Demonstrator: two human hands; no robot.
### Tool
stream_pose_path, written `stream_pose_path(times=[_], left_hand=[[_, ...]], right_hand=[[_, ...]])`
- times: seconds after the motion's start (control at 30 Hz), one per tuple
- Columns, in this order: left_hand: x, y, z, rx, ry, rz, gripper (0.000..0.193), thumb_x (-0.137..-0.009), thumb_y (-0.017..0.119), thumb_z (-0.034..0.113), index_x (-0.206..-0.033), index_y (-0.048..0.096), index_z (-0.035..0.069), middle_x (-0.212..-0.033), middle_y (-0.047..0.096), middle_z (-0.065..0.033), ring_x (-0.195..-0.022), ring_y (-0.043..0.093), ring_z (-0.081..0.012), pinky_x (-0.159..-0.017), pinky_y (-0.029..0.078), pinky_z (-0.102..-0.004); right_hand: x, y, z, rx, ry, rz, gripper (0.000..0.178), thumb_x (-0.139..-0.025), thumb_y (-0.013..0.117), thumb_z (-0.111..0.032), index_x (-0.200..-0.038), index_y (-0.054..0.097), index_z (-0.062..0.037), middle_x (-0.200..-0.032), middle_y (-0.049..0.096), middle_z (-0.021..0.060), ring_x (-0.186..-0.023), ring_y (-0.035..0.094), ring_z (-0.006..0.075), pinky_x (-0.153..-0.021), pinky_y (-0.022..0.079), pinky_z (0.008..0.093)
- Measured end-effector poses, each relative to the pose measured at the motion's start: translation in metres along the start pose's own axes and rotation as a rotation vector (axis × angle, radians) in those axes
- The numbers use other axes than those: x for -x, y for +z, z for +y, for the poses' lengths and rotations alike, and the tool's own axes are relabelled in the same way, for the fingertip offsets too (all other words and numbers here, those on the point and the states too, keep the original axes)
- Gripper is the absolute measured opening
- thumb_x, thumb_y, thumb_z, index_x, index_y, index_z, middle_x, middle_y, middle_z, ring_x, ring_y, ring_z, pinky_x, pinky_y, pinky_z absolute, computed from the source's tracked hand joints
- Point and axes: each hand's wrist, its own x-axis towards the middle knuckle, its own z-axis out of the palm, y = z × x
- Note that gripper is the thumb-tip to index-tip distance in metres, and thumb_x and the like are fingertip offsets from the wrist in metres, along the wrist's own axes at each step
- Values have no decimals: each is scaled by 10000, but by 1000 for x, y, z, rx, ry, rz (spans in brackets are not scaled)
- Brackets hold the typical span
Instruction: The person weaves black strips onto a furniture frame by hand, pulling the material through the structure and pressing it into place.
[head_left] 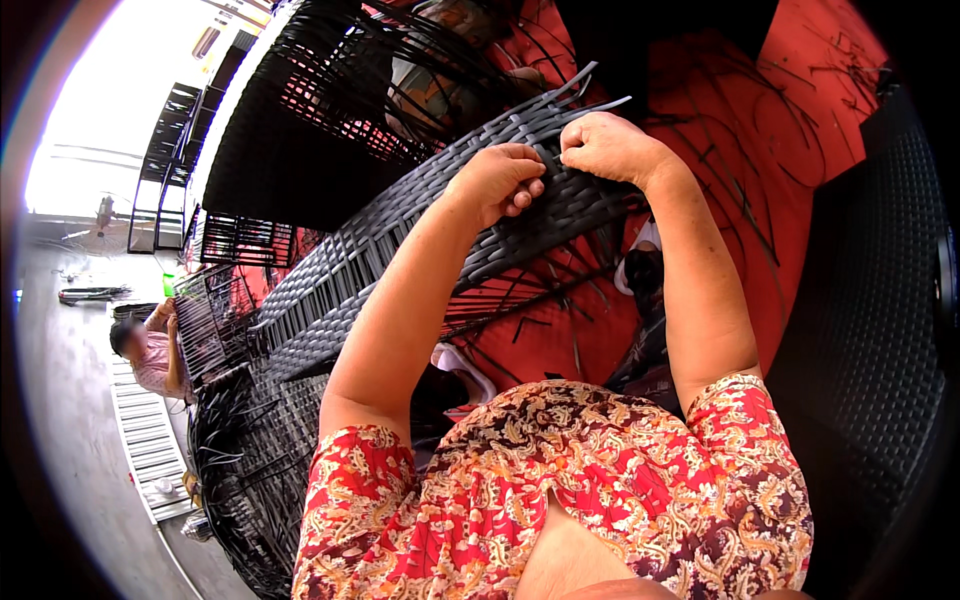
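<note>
A long panel of grey woven plastic wicker [400, 215] slants across in front of me, with loose strand ends sticking up at its far end. Over its upper part my left hand [500, 183] is closed, fingers curled in against the weave. Just right of it, my right hand [612, 148] is closed too, thumb and forefinger pinched together at the panel. Between the two hands shows a dark weaving strand [552, 158], which both seem to grip; the fingers partly hide it. Open rows of bare strands run along the panel's middle.
Red sheeting [720, 120] covers the floor, strewn with cut strands. A large black wicker piece [290, 140] stands behind the panel, and a dark woven surface [880, 330] rises at right. Another person [160, 355] works at far left beside a white slatted rack [150, 440].
</note>
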Motion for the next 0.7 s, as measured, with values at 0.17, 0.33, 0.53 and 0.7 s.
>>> stream_pose_path(times=[0.17, 0.33, 0.53, 0.7], left_hand=[[-7, -6, 2, -102, -38, -28, 69, -866, 550, 93, -919, 552, 48, -598, 540, -26, -343, 383, -49, -305, 275, -175], [-13, -13, 5, -147, -87, -97, 48, -859, 565, 92, -868, 540, 51, -593, 531, -22, -343, 373, -38, -295, 258, -166], [-21, -23, 4, 0, -137, -173, 52, -859, 559, 78, -827, 523, 59, -594, 513, -10, -342, 349, -21, -285, 242, -149], [-21, -24, 2, 72, -140, -164, 56, -857, 556, 72, -818, 520, 55, -595, 510, -5, -343, 347, -23, -289, 240, -148]], right_hand=[[-2, 7, 8, -122, -54, 46, 161, -775, 584, -157, -722, 591, -5, -623, 519, 58, -611, 485, 133, -580, 404, 296], [4, 12, 0, -106, -25, 123, 173, -780, 593, -169, -734, 592, -2, -630, 529, 67, -621, 498, 147, -605, 413, 302], [0, 11, 5, -85, -114, 146, 182, -776, 607, -180, -731, 600, -4, -636, 541, 68, -641, 508, 151, -610, 417, 300], [4, 3, -3, -11, -66, 175, 140, -762, 618, -191, -738, 639, -54, -676, 599, 44, -690, 545, 142, -730, 396, 296]])
